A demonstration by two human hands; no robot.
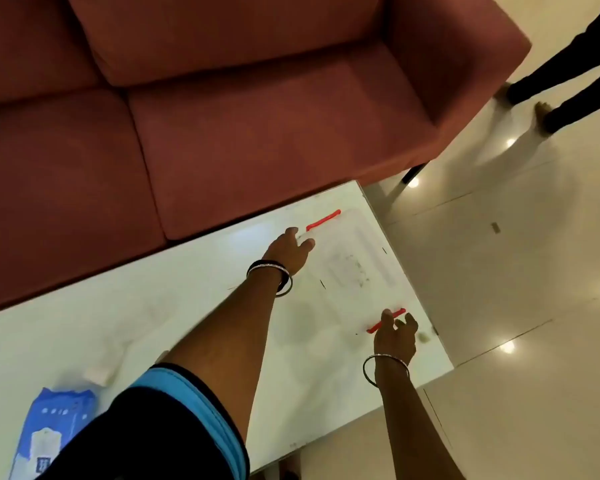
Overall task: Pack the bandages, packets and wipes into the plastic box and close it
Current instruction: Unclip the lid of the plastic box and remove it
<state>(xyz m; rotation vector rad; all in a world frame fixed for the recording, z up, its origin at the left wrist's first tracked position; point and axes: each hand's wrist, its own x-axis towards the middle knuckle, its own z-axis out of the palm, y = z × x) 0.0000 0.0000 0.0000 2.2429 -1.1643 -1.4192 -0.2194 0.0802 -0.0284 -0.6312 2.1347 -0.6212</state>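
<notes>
A clear plastic box (355,268) with its lid on lies at the right end of the white table (174,306). It has a red latch on the far side (323,220) and another on the near side (374,328). My left hand (288,252) reaches to the box's far left corner, fingers apart, just beside the far latch. My right hand (395,336) is at the near latch, thumb across it and fingers curled around its end. A blue pack of wipes (54,431) lies at the table's near left. A small white packet (99,375) sits just beyond it.
A dark red sofa (222,116) stands right behind the table's far edge. The table's right edge is close beside the box, with glossy floor (516,271) beyond. Another person's legs (565,81) stand at the top right.
</notes>
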